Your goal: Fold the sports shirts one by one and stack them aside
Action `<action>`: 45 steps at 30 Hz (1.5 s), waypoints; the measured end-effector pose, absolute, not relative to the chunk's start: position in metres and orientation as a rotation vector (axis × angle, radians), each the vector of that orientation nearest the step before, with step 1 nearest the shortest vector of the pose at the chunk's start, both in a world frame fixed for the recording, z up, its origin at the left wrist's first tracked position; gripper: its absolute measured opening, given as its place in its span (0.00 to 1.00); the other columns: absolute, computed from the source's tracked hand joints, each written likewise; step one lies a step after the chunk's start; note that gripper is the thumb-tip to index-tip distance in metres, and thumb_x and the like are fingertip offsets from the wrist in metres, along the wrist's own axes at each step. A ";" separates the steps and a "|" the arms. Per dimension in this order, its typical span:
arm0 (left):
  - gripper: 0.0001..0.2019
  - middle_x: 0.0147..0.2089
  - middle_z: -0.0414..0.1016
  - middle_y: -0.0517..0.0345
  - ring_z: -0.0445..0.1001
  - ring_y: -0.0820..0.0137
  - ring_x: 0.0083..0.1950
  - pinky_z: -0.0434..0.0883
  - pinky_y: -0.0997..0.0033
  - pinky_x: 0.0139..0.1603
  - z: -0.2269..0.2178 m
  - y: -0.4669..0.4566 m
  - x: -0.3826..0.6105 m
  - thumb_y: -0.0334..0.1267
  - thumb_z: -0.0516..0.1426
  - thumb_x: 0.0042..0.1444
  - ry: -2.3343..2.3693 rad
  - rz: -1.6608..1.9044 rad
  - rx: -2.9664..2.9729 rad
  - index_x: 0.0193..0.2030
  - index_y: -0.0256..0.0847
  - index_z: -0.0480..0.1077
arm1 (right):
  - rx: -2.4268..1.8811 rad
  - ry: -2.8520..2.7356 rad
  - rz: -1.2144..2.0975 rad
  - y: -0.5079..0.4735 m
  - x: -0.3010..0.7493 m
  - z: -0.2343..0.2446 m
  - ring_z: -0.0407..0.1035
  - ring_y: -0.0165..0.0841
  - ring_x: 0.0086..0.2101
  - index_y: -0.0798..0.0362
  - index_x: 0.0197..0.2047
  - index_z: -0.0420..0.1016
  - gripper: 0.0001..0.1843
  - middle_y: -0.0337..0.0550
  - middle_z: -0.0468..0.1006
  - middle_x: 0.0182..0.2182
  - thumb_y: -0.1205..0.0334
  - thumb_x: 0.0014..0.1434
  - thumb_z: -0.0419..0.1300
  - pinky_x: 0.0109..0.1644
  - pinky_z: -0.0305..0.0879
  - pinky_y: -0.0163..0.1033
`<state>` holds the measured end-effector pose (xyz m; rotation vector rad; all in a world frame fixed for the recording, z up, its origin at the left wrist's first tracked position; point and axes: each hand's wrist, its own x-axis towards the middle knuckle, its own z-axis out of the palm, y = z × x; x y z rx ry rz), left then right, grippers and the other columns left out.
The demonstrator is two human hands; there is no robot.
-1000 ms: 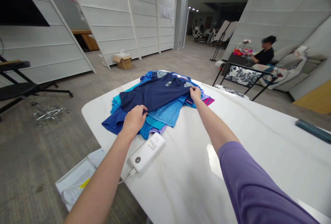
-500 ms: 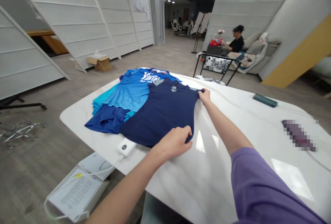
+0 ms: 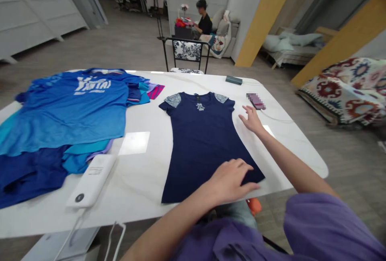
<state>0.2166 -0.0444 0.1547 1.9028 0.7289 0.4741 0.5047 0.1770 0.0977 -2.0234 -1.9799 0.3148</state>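
A navy T-shirt (image 3: 202,140) with grey patterned shoulders lies flat on the white table (image 3: 144,172), its neckline away from me and its hem at the near edge. My left hand (image 3: 230,180) is over the shirt's lower right part, fingers spread and holding nothing; whether it touches the cloth I cannot tell. Beyond the shirt's right side, near its sleeve, is my right hand (image 3: 251,119), open with fingers apart. To the left, a blue T-shirt (image 3: 84,108) with white lettering lies on top of other blue and teal clothes.
A white power bank (image 3: 92,180) with a cable rests near the table's front edge. A phone (image 3: 256,101) and a dark green case (image 3: 234,80) lie at the back right. Behind the table stands a chair (image 3: 187,52); a person (image 3: 205,23) sits farther off.
The navy T-shirt has come off the pile of clothes and now lies flat to its right. Both hands have let go of it. My view has turned right and down.
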 end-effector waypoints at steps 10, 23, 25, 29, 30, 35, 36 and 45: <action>0.40 0.89 0.56 0.43 0.50 0.45 0.92 0.56 0.32 0.91 0.058 -0.075 0.082 0.60 0.52 0.78 1.582 0.466 2.180 0.90 0.44 0.55 | -1.928 -2.392 0.452 -0.102 0.463 0.103 0.53 0.50 0.83 0.28 0.92 0.40 0.51 0.36 0.50 0.86 0.35 0.77 0.60 0.90 0.46 0.68; 0.43 0.92 0.50 0.54 0.46 0.50 0.93 0.49 0.34 0.93 0.070 -0.151 0.079 0.60 0.53 0.77 1.849 0.298 2.163 0.93 0.55 0.44 | -1.735 -2.318 0.497 0.061 0.478 0.113 0.50 0.47 0.84 0.51 0.90 0.54 0.48 0.50 0.53 0.86 0.31 0.80 0.51 0.90 0.45 0.58; 0.43 0.91 0.51 0.52 0.47 0.49 0.93 0.52 0.35 0.92 0.069 -0.159 0.078 0.60 0.54 0.77 1.873 0.254 2.133 0.92 0.54 0.46 | -1.812 -2.253 0.483 0.129 0.478 0.097 0.51 0.50 0.84 0.58 0.88 0.57 0.48 0.56 0.53 0.86 0.34 0.80 0.52 0.89 0.46 0.58; 0.43 0.91 0.51 0.49 0.47 0.48 0.93 0.53 0.36 0.91 0.062 -0.166 0.077 0.60 0.54 0.78 1.886 0.276 2.136 0.92 0.52 0.48 | -1.982 -2.271 0.464 0.216 0.482 0.066 0.47 0.53 0.84 0.61 0.88 0.55 0.49 0.60 0.50 0.86 0.34 0.81 0.50 0.89 0.38 0.64; 0.43 0.92 0.51 0.48 0.47 0.48 0.93 0.53 0.35 0.91 0.061 -0.167 0.077 0.60 0.55 0.78 1.881 0.299 2.150 0.92 0.51 0.47 | -2.006 -2.303 0.456 0.227 0.486 0.061 0.46 0.52 0.85 0.60 0.88 0.56 0.48 0.60 0.50 0.87 0.33 0.81 0.49 0.89 0.35 0.65; 0.41 0.90 0.53 0.44 0.53 0.47 0.91 0.56 0.37 0.89 0.062 -0.169 0.074 0.59 0.55 0.79 1.875 0.425 2.104 0.90 0.49 0.50 | -2.009 -2.371 0.344 0.242 0.499 0.052 0.48 0.54 0.84 0.58 0.88 0.58 0.47 0.62 0.51 0.86 0.33 0.81 0.49 0.89 0.29 0.68; 0.39 0.89 0.57 0.42 0.57 0.47 0.89 0.60 0.39 0.88 0.064 -0.170 0.072 0.59 0.55 0.79 1.928 0.466 2.050 0.89 0.48 0.53 | -2.005 -2.353 0.324 0.240 0.496 0.053 0.48 0.55 0.84 0.59 0.88 0.57 0.47 0.64 0.51 0.85 0.34 0.81 0.48 0.88 0.31 0.69; 0.25 0.60 0.79 0.42 0.78 0.46 0.60 0.71 0.44 0.61 0.092 -0.202 0.062 0.63 0.58 0.77 2.419 0.356 1.691 0.60 0.42 0.77 | -1.523 -2.529 0.495 0.204 0.321 0.088 0.80 0.48 0.59 0.47 0.63 0.82 0.24 0.54 0.84 0.62 0.40 0.78 0.59 0.66 0.75 0.51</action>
